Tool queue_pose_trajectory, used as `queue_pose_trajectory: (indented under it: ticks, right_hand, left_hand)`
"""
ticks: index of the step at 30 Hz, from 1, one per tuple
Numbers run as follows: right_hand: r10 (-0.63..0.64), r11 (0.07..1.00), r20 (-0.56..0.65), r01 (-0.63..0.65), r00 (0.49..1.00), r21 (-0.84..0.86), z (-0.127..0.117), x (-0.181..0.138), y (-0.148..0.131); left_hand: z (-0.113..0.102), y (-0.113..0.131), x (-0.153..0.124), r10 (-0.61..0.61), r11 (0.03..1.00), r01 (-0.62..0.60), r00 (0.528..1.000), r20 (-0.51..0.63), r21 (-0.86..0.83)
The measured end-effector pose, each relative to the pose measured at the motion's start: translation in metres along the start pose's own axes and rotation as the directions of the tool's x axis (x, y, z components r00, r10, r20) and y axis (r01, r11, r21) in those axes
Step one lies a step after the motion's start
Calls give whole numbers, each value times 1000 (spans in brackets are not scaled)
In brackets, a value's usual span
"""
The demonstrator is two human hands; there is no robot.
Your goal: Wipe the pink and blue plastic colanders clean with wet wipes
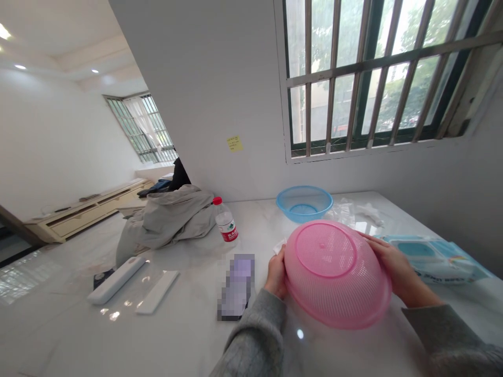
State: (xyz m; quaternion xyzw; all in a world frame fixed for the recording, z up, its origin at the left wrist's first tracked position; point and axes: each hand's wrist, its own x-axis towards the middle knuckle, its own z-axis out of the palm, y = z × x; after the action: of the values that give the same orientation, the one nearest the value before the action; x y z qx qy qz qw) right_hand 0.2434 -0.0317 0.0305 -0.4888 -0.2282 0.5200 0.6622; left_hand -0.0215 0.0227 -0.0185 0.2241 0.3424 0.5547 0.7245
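A pink plastic colander (330, 267) is tilted between my two hands above the white tabletop, its round base facing up. My left hand (277, 272) grips its left side, fingers partly hidden behind it. Something white, like a tissue (280, 246), pokes out by those fingertips; whether the hand holds it I cannot tell. Along the colander's right side lies my right hand (387, 259), closed on it with the fingers over the wall. Just behind stands a light blue plastic basin (304, 203). A blue pack of wipes (436, 259) lies to the right of my right hand.
Left of the colander are a blurred-out phone (236, 288) and a red-capped water bottle (225, 220). Farther left lie a grey cloth (173, 214), a white case (118, 280) and a flat white strip (157, 292). Crumpled clear plastic (356, 212) sits beside the basin. A barred window is behind.
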Motion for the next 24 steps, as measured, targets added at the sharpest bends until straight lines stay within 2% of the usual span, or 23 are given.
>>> queue_pose_trajectory:
  ticks: [5, 9, 13, 19, 24]
  right_hand:
    - [55, 998, 127, -59, 990, 26, 1, -5, -6]
    - [47, 986, 92, -60, 995, 154, 3, -3, -3]
    - [23, 977, 78, -39, 997, 209, 1, 2, 3]
    - [-90, 976, 175, 52, 980, 212, 15, -7, 10]
    - [-164, 964, 122, 134, 979, 228, 20, -8, 16]
  left_hand:
    - [-2, -4, 2, -28, 999, 25, 998, 62, 45]
    - [0, -3, 1, 93, 991, -93, 996, 12, 98]
    - [1, 1, 1, 228, 972, -225, 972, -48, 72]
    - [0, 1, 2, 312, 950, -311, 943, -114, 29]
    - [1, -3, 3, 310, 950, -311, 938, -154, 18]
